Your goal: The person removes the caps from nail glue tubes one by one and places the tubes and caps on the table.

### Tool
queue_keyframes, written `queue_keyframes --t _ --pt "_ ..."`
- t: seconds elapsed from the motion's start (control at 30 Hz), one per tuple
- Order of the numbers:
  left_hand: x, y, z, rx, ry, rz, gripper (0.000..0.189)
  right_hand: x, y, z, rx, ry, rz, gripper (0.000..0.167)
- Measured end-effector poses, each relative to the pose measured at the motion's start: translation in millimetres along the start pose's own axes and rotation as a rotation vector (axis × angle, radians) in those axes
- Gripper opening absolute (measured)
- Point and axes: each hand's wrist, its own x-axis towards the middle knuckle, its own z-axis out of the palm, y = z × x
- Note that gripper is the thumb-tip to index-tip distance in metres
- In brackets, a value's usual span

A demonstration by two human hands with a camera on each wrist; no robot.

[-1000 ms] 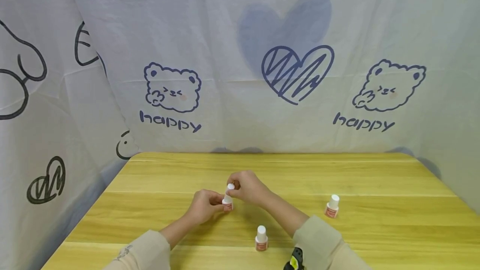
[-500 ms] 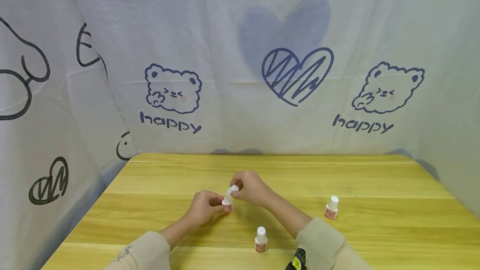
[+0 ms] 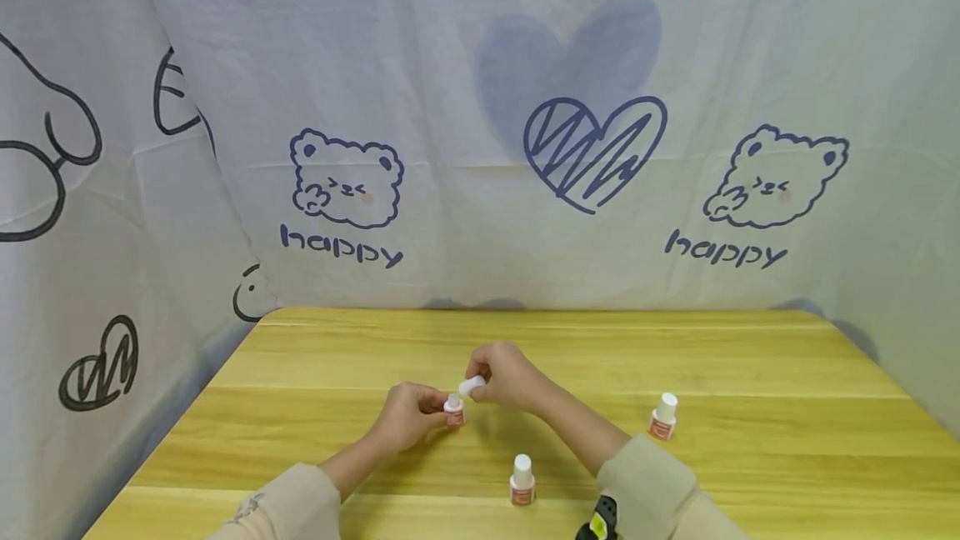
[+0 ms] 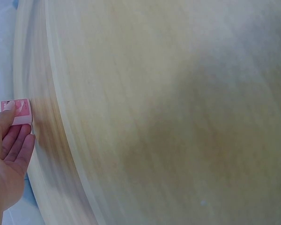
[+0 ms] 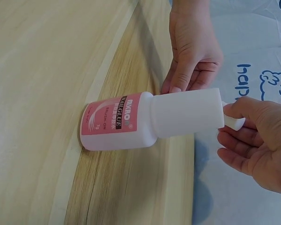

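In the head view my left hand (image 3: 405, 417) grips a small nail glue bottle (image 3: 454, 417) by its sides, low over the wooden table. Its cap is off and the neck shows at the top. The left wrist view has the bottle's pink label (image 4: 21, 109) between thumb and fingers. My right hand (image 3: 508, 375) pinches the white cap (image 3: 471, 386), tilted, just up and right of the open neck. Seen from the right wrist, that hand (image 5: 267, 136) and the cap (image 5: 234, 123) are partly behind a nearer bottle.
A capped nail glue bottle (image 3: 522, 490) stands upright nearer the front, between my forearms. Another capped bottle (image 3: 663, 425) stands to the right. The wooden table (image 3: 360, 340) ends at a printed cloth (image 3: 465, 215) behind it.
The right hand has lifted the cap off the bottle, tilted it and drawn it away to the right. My left hand keeps the bottle in nearly the same place.
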Motion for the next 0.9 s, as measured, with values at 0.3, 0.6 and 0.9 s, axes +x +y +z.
queue_keyframes --t 0.3,0.6,0.9 --pt "0.1 0.2 0.8 0.021 0.020 -0.016 0.017 -0.9 2.2 -1.2 -0.038 -0.036 -0.019 0.016" --pt "-0.3 0.8 1.0 0.013 0.010 -0.024 0.017 -2.3 3.6 -1.5 -0.102 -0.087 -0.033 0.020" --pt "0.8 1.5 1.5 0.032 0.028 -0.028 0.016 -4.7 4.9 -2.5 -0.104 -0.107 -0.037 0.014"
